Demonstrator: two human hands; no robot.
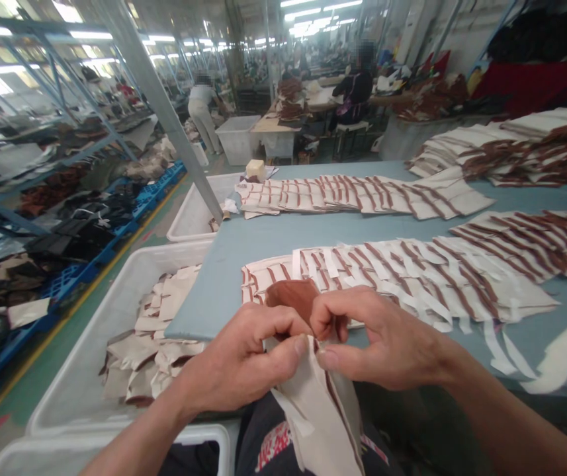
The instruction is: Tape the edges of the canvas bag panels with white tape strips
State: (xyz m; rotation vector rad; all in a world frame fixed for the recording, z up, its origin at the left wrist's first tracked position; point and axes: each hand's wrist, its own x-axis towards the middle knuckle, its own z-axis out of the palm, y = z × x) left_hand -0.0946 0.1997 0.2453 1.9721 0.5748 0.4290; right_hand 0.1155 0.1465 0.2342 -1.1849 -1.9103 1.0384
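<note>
Both my hands pinch a leather piece [320,410] that has a cream backing and a brown face. My left hand [256,354] grips its upper edge with thumb and forefinger. Right beside it, my right hand [380,337] pinches the same edge by a seam line. The brown side shows above my fingers, and the cream part hangs down over my lap. A white strip lies along the hanging part. Just beyond my hands, a row of overlapping cream and brown pieces [377,264] lies on the blue-grey table [214,277], with white strips across it.
Another row of pieces [362,195] lies farther back, with stacks [521,149] at the right. White bins [89,344] holding cream pieces stand left of the table. A metal post [164,112] rises by the table's left corner. Co-workers [355,92] are in the background.
</note>
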